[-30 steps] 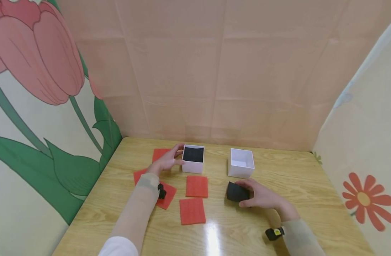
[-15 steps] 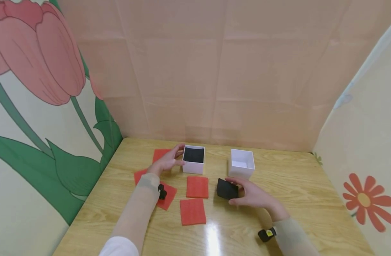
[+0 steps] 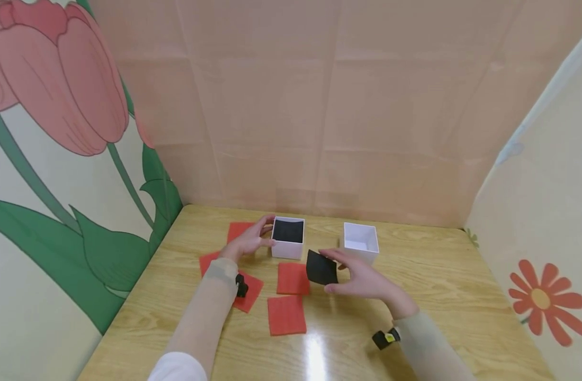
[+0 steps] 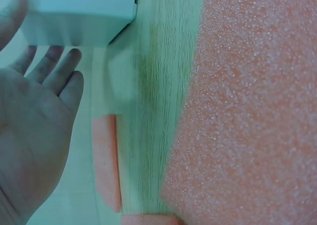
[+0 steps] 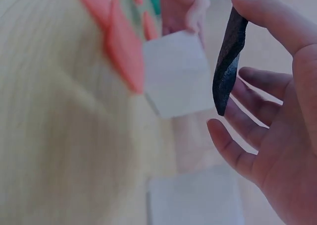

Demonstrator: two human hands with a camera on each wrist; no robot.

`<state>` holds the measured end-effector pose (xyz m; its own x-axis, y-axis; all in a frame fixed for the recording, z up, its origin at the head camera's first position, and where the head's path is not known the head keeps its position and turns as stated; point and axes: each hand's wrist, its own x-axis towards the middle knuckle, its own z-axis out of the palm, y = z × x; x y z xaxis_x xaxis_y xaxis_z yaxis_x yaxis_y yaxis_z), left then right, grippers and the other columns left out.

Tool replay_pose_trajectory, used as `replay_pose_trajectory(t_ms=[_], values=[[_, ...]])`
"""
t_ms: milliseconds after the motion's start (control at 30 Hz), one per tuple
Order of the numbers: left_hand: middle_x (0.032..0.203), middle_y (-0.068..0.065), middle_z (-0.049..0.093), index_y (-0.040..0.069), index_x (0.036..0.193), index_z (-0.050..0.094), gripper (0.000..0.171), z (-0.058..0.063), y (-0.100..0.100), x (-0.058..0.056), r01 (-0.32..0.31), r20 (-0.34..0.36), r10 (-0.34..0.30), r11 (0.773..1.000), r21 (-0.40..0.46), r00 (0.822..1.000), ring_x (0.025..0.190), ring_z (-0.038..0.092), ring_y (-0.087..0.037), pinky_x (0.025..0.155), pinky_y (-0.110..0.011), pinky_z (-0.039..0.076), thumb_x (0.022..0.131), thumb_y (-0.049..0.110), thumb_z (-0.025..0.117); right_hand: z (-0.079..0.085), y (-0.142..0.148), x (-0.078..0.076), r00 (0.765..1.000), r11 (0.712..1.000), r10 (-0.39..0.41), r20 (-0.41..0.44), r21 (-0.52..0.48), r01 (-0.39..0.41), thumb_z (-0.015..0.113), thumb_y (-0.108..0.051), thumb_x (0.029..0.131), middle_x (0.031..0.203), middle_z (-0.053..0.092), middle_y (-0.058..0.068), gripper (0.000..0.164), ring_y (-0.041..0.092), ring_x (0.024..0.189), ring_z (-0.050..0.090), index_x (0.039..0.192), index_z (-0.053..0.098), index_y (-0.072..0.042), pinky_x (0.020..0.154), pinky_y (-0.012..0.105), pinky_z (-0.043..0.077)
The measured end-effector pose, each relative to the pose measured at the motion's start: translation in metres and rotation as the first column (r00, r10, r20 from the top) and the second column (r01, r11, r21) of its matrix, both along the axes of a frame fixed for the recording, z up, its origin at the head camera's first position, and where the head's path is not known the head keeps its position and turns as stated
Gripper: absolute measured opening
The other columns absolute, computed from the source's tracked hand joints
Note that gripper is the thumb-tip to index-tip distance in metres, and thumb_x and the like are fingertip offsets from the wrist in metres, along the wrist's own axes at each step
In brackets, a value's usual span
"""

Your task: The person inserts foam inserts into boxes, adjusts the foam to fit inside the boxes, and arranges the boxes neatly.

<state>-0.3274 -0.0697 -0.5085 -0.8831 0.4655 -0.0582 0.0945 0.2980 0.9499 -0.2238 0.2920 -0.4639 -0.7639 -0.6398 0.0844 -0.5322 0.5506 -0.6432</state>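
Observation:
My right hand [image 3: 362,276] pinches a curved square black foam pad [image 3: 321,268] by its edges, raised over the table near the red squares. In the right wrist view the pad [image 5: 231,51] appears edge-on, with the thumb at one end. My left hand [image 3: 248,239] rests its relaxed fingers and thumb against the left side of a white box [image 3: 287,250]. Black padding [image 3: 288,231] fills that box. In the left wrist view, the fingertips [image 4: 69,59] meet the box's side [image 4: 74,29]. A second white box [image 3: 359,241], open-topped and bare inside, stands to the right.
Two red foam squares [image 3: 293,278] [image 3: 287,315] lie in front of the left box. More red squares [image 3: 240,231] [image 3: 249,290] lie by and under the left arm. A pink backdrop [image 3: 319,106] rises behind the wooden table [image 3: 414,254].
My right hand has carried the black foam pad leftward and slightly up, from in front of the right box towards the left one. The left hand has stayed at its box.

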Motion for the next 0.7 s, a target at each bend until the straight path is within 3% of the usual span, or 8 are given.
replay_pose_trajectory(t_ms=[200,333,467,700], values=[[0.172,-0.014,0.030,0.006,0.169,0.022,0.090,0.001,0.001,-0.001,0.003,0.008,-0.003,1.000,-0.001,1.000,0.157,0.034,-0.037,0.127,-0.050,0.028,0.096,0.006,0.076,0.029,-0.024,-0.007,0.999,1.000,0.006,-0.046,0.005,-0.006,0.087,-0.047,0.089,0.156,0.054,0.000,0.082,0.025,0.134,0.056,0.160,0.051,-0.025,0.106,0.054,0.054],[0.172,-0.014,0.031,0.007,0.168,0.023,0.089,0.003,0.001,-0.002,-0.008,0.004,0.008,1.000,-0.004,1.000,0.157,0.034,-0.037,0.127,-0.050,0.029,0.096,0.006,0.076,0.043,-0.044,-0.027,0.993,0.996,-0.038,-0.114,0.073,0.047,0.086,-0.049,0.089,0.159,0.052,0.007,0.084,0.032,0.139,0.054,0.161,0.051,-0.023,0.111,0.056,0.049],[0.172,-0.015,0.030,0.007,0.168,0.024,0.089,0.005,0.003,-0.002,-0.009,0.000,0.009,1.000,-0.011,1.000,0.156,0.035,-0.038,0.127,-0.052,0.029,0.097,0.006,0.076,0.046,-0.062,-0.052,0.987,0.984,-0.084,-0.137,0.143,0.104,0.087,-0.047,0.088,0.159,0.052,0.010,0.086,0.034,0.140,0.053,0.161,0.050,-0.020,0.114,0.056,0.047],[0.171,-0.019,0.028,0.005,0.168,0.022,0.089,0.005,0.008,-0.002,-0.003,0.008,0.003,1.000,0.007,1.000,0.157,0.034,-0.039,0.126,-0.053,0.029,0.096,0.002,0.074,0.037,-0.084,-0.086,0.987,0.974,-0.045,-0.154,0.215,0.078,0.084,-0.050,0.090,0.157,0.053,0.014,0.085,0.036,0.139,0.052,0.160,0.052,-0.013,0.113,0.055,0.048]])
